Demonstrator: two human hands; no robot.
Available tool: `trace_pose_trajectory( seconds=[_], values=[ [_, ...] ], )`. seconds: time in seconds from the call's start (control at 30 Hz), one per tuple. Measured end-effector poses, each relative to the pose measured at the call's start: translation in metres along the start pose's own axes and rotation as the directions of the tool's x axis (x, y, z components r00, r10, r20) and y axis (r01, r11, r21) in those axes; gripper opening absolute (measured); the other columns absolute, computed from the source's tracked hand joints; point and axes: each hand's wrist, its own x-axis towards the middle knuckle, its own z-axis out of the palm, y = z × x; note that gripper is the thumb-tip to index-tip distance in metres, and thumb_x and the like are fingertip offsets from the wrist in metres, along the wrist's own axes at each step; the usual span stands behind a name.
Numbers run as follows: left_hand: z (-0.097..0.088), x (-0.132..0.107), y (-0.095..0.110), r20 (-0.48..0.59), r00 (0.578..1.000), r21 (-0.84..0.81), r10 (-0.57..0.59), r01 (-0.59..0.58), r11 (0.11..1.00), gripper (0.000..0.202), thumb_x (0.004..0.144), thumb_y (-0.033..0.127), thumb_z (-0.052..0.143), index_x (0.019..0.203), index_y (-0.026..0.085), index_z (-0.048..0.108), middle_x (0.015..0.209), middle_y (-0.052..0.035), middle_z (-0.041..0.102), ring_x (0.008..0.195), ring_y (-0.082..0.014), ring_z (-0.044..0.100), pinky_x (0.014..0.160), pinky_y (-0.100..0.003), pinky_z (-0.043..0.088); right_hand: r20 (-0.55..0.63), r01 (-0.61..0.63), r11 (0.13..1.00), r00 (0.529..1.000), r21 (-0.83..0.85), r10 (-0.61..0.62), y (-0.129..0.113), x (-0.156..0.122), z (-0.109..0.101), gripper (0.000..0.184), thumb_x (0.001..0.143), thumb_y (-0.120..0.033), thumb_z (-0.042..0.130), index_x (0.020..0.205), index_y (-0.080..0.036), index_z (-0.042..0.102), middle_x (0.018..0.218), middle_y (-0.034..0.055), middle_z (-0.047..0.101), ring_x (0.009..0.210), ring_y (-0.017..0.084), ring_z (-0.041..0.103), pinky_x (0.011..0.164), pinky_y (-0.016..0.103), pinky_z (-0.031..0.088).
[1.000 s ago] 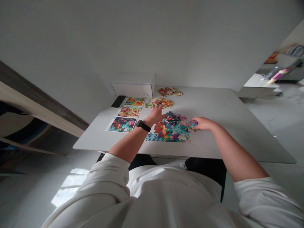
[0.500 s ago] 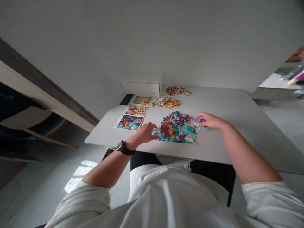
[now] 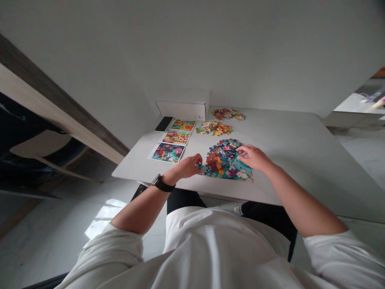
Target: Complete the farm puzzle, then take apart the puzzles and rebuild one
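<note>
A partly assembled colourful jigsaw (image 3: 226, 168) lies near the front edge of the white table (image 3: 285, 144). A heap of loose dark pieces (image 3: 226, 145) sits at its far side. My left hand (image 3: 189, 165), with a black watch on the wrist, rests at the jigsaw's left edge, fingers curled on a piece there. My right hand (image 3: 253, 156) lies over the jigsaw's right part, fingertips pinching at a loose piece by the heap.
Three picture cards (image 3: 176, 140) lie in a row at the table's left, with a black phone (image 3: 164, 123) behind them. A white box (image 3: 184, 106) stands at the back. Two more piles of pieces (image 3: 214, 128) (image 3: 227, 114) lie beyond the jigsaw.
My left hand drew back from the far pile to the jigsaw's left edge. My right hand moved left, from the jigsaw's right side onto the heap of loose pieces.
</note>
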Motion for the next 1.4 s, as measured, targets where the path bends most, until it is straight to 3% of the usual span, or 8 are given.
trace_pose_trajectory(
  seconds=[0.13, 0.27, 0.43, 0.57, 0.7, 1.0, 1.17, 1.4],
  values=[
    [-0.011, 0.022, -0.02, -0.076, 0.996, -0.257, -0.044, 0.023, 0.966, 0.029, 0.084, 0.027, 0.078, 0.109, 0.022, 0.063, 0.092, -0.001, 0.073, 0.075, -0.0168, 0.071, 0.069, -0.029, 0.053, 0.124, 0.144, 0.987, 0.983, -0.072, -0.135, -0.009, -0.048, 0.007, 0.037, 0.092, -0.036, 0.08, 0.127, -0.028, 0.076, 0.132, 0.0109, 0.071, 0.126, 0.031, 0.068, 0.113, 0.046, 0.053],
    [-0.007, 0.073, -0.005, -0.174, 0.983, -0.464, -0.065, -0.024, 0.885, 0.037, 0.089, 0.034, 0.078, 0.119, 0.019, 0.063, 0.107, -0.0072, 0.074, 0.076, -0.0157, 0.072, 0.069, -0.029, 0.057, 0.205, 0.164, 0.971, 0.971, -0.174, -0.127, -0.016, -0.069, 0.015, 0.047, 0.086, -0.039, 0.088, 0.13, -0.029, 0.076, 0.133, 0.0117, 0.07, 0.126, 0.034, 0.066, 0.113, 0.049, 0.052],
    [0.008, 0.099, 0.041, -0.368, 0.922, -0.087, 0.124, -0.167, 0.982, 0.048, 0.089, 0.039, 0.08, 0.13, 0.019, 0.066, 0.136, -0.0154, 0.066, 0.121, -0.0289, 0.068, 0.105, -0.045, 0.057, 0.222, 0.212, 0.951, 0.962, -0.224, -0.162, -0.022, -0.073, 0.017, 0.033, 0.095, -0.035, 0.077, 0.127, -0.028, 0.077, 0.127, 0.0112, 0.073, 0.121, 0.032, 0.068, 0.11, 0.045, 0.053],
    [0.021, 0.07, 0.055, -0.097, 0.931, 0.091, 0.353, -0.344, 0.934, 0.027, 0.097, 0.041, 0.072, 0.116, 0.021, 0.073, 0.122, -0.0116, 0.072, 0.118, -0.0279, 0.068, 0.11, -0.042, 0.054, 0.126, 0.162, 0.967, 0.982, -0.198, -0.138, -0.017, -0.072, 0.012, 0.031, 0.099, -0.035, 0.071, 0.128, -0.028, 0.077, 0.131, 0.0104, 0.075, 0.124, 0.031, 0.068, 0.112, 0.044, 0.052],
    [0.031, 0.041, 0.048, -0.033, 0.953, 0.19, 0.302, -0.291, 0.938, 0.039, 0.099, 0.045, 0.069, 0.134, 0.026, 0.07, 0.149, -0.0122, 0.065, 0.136, -0.0317, 0.061, 0.118, -0.048, 0.048, -0.059, -0.056, 0.98, 0.997, -0.189, 0.046, 0.005, -0.061, 0.001, 0.032, 0.103, -0.033, 0.062, 0.131, -0.023, 0.075, 0.133, 0.0128, 0.075, 0.123, 0.031, 0.069, 0.112, 0.045, 0.052],
    [0.025, 0.003, 0.037, 0.05, 0.955, 0.233, 0.294, -0.297, 0.926, 0.051, 0.096, 0.047, 0.074, 0.144, 0.033, 0.066, 0.164, -0.0087, 0.055, 0.141, -0.0333, 0.058, 0.118, -0.049, 0.047, 0.156, -0.062, 0.986, 0.984, -0.156, 0.087, 0.017, -0.048, -0.009, 0.033, 0.095, -0.034, 0.075, 0.127, -0.025, 0.077, 0.127, 0.0102, 0.077, 0.117, 0.029, 0.072, 0.106, 0.04, 0.054],
    [0.027, 0.034, 0.046, -0.026, 0.973, 0.254, 0.23, -0.216, 0.943, 0.041, 0.099, 0.052, 0.07, 0.133, 0.027, 0.071, 0.133, -0.0124, 0.069, 0.122, -0.0328, 0.066, 0.107, -0.047, 0.052, 0.195, -0.071, 0.958, 0.972, -0.278, 0.128, 0.001, -0.023, -0.003, 0.045, 0.088, -0.041, 0.084, 0.128, -0.023, 0.076, 0.135, 0.0151, 0.072, 0.122, 0.033, 0.069, 0.105, 0.041, 0.054],
    [0.034, 0.099, 0.077, -0.086, 0.984, 0.343, 0.158, -0.12, 0.932, 0.044, 0.098, 0.044, 0.072, 0.136, 0.021, 0.066, 0.138, -0.0176, 0.063, 0.122, -0.036, 0.063, 0.1, -0.048, 0.054, 0.276, -0.124, 0.924, 0.932, -0.362, 0.233, -0.017, 0.002, -0.002, 0.044, 0.084, -0.043, 0.086, 0.122, -0.023, 0.076, 0.134, 0.0155, 0.071, 0.118, 0.033, 0.07, 0.096, 0.037, 0.056]
  ],
)
